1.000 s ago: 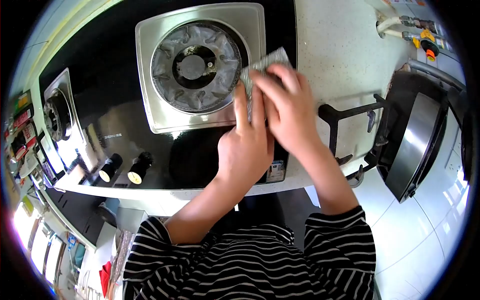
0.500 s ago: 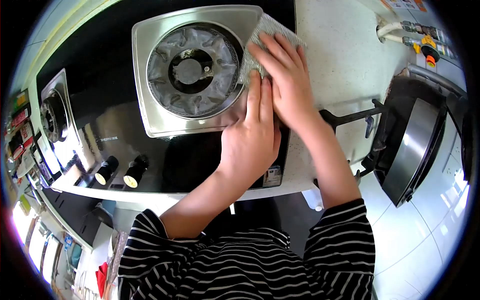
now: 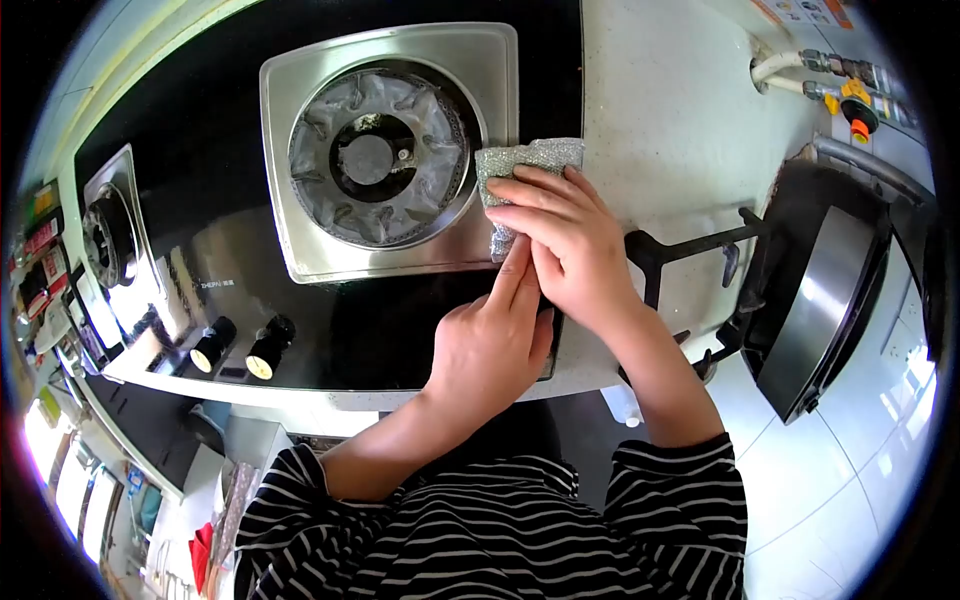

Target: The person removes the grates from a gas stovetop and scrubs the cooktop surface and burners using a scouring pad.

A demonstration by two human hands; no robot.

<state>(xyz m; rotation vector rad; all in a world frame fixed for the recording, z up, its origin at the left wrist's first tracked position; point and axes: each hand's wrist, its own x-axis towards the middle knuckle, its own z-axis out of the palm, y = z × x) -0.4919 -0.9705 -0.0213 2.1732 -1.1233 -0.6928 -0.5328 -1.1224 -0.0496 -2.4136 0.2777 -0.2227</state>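
Observation:
A silvery, textured scouring cloth (image 3: 530,155) lies over the right edge of the burner's steel plate (image 3: 375,42) and onto the black glass beside it. My right hand (image 3: 575,245) presses on the cloth with its fingers laid across it, holding it against the surface. Just below, my left hand (image 3: 478,350) reaches up with its front fingers stretched out. Their tips meet the lower edge of the cloth beside my right hand. Inside the plate sits the round gas burner (image 3: 368,160) with its ring of ridges.
Two control knobs (image 3: 270,347) stand on the black glass hob (image 3: 225,235), with a second burner (image 3: 108,235) at the left. On the pale counter to the right rests a black pan support (image 3: 690,248). Pipes with a yellow valve (image 3: 855,90) come from the wall.
Both hands and the cloth have moved down toward me along the plate's right side. The plate's upper right corner, covered before, now shows.

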